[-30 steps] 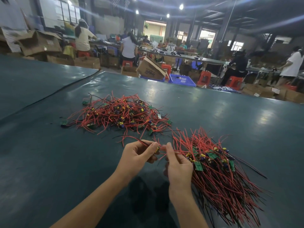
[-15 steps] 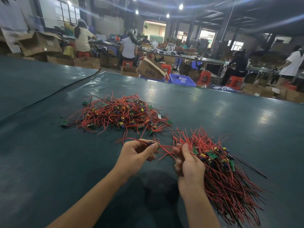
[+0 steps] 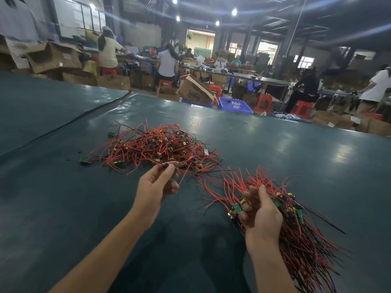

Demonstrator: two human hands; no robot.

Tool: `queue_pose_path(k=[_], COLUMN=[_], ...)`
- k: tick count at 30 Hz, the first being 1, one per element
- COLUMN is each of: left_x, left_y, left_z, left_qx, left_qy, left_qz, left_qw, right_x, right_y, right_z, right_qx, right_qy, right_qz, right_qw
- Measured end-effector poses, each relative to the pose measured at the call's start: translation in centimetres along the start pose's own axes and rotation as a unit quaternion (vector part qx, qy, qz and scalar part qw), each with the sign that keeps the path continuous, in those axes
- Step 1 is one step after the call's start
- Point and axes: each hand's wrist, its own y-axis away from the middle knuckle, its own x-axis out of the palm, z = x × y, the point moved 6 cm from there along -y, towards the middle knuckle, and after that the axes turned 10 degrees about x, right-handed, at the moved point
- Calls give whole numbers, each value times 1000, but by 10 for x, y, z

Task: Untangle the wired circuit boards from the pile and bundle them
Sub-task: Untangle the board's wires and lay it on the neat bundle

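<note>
One wired circuit board [image 3: 175, 170] off the pile [image 3: 152, 144].
Left hand [image 3: 156, 187] pinching it; right hand [image 3: 261, 214] gripping bundle [image 3: 300, 240], lower right of it.

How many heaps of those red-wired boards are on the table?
2. A tangled pile lies farther off, where the left hand pinches one board; an aligned bundle lies nearer, gripped by the right hand. Strays may be hidden.

Dim hall, ceiling lamps [image 3: 234, 12] glaring, edges warped, background soft.
</note>
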Motion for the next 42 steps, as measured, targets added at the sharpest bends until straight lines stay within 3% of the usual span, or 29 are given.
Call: queue_pose_path(k=[3,5,10,15,20,25,30,37,42], left_x=[17,27,45,49,49,44,46,49,41], left_y=[12,20,38,46,52,56,59,48,34], left_z=[15,21,27,34,30,39,40,32,19], left_qx=[-150,-203,-245,-298,-312,-366,-288,-133,-48], left_qy=[133,168,102,45,14,15,-17,-31,-40], left_qz=[75,121,228,234,267,287,306,175,132], left_qw=[977,957,937,924,912,885,907,975,989], right_x=[11,17,38,58,56,50,43,53,57], right_y=[3,5,21,36,38,38,33,40,43], right_z=[-12,-18,-32,-45,-43,-34,-29,-40,-43], right_qx=[24,27,16,-9,-40,-2,39,34,-7], right_qy=[54,96,188,223,196,45,-51,64,114], right_qz=[27,50,134,180,154,131,120,147,150], right_qw=[998,994,973,958,968,990,991,986,982])
